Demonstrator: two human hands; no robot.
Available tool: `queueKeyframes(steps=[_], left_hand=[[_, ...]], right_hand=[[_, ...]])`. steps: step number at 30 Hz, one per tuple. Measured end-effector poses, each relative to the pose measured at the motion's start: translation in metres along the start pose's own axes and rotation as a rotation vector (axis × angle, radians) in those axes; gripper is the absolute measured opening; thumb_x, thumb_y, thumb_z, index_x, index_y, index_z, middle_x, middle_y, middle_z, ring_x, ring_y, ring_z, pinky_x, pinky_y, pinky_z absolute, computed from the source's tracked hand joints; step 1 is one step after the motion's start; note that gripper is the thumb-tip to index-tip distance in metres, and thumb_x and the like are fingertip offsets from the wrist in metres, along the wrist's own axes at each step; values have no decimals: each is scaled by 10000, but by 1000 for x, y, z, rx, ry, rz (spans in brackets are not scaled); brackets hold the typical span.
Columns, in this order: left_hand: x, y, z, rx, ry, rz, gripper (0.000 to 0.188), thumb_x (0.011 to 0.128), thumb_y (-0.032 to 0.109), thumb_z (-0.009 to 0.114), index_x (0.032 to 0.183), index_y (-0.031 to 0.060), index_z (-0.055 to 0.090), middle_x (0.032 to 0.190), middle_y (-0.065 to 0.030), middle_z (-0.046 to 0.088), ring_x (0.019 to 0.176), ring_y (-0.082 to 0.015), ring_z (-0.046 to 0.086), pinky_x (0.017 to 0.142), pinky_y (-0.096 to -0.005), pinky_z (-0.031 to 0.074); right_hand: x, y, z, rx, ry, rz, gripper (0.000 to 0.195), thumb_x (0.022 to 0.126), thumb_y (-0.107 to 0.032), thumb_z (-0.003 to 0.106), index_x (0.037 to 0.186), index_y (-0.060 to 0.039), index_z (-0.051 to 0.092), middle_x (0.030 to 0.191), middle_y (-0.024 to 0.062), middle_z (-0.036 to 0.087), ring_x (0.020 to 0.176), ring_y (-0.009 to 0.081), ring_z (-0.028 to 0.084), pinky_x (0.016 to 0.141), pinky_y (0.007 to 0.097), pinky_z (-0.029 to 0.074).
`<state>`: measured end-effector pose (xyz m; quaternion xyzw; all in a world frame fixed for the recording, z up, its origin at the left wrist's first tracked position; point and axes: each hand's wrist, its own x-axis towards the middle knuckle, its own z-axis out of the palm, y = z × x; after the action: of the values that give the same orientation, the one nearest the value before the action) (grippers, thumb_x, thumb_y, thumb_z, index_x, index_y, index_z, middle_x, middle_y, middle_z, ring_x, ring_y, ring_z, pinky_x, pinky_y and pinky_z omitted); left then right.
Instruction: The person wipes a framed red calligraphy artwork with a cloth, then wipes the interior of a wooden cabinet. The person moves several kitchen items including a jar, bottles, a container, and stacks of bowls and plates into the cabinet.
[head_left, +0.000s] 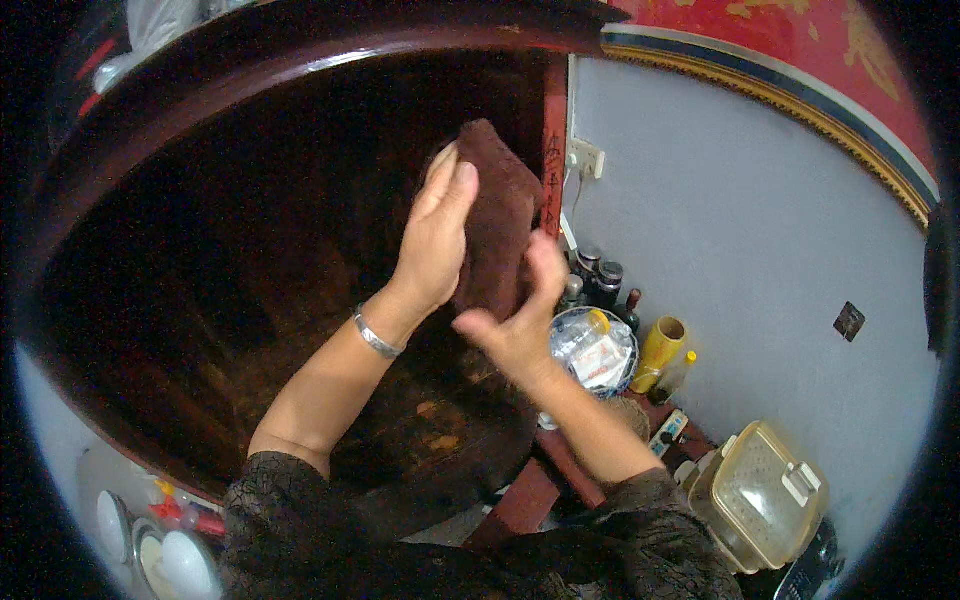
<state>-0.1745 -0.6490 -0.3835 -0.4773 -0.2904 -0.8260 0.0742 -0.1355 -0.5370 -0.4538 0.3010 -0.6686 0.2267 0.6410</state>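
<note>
A folded dark brown cloth (495, 217) is held up in front of me over a dark, glossy wooden tabletop (225, 300). My left hand (439, 232) lies along the cloth's left side, thumb on its near face and fingers partly behind it. A silver bracelet (377, 334) circles my left wrist. At the lower right of the cloth, my right hand (525, 322) curves around its bottom end, thumb and fingers spread on either side. The right fingertips are slightly blurred, and the cloth hides part of both hands.
Right of the table, a basket (636, 352) holds plastic packaging, beside dark jars (606, 281), a yellow roll (660, 349) and a yellow-capped bottle (675, 379). A lidded plastic container (757, 495) stands lower right. A power strip (669, 433) lies nearby; a socket (589, 159) is on the wall.
</note>
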Motion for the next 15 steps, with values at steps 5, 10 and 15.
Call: queueKeyframes(steps=[5,10,15], left_hand=[[7,-3,7,957,-218,483,476,901,315,361,1197,-57,398,1276,-233,344,1209,-320,305,997,-339,223],[87,-40,46,1288,-340,935,461,870,364,379,1217,63,421,1217,-200,419,1112,-350,399,921,-391,316],[89,-97,33,1192,-287,894,624,783,368,540,1295,108,294,1273,-211,323,1119,-385,365,941,-410,305]], right_hand=[[17,3,-11,-54,126,175,278,708,-47,585,971,-19,498,1025,99,491,984,215,464,880,316,351],[145,101,-71,334,399,131,255,866,-145,450,1061,20,460,1018,100,511,953,186,479,880,300,361],[148,140,-42,967,24,392,512,911,-432,225,1161,-41,440,1122,100,495,1005,212,491,897,335,386]])
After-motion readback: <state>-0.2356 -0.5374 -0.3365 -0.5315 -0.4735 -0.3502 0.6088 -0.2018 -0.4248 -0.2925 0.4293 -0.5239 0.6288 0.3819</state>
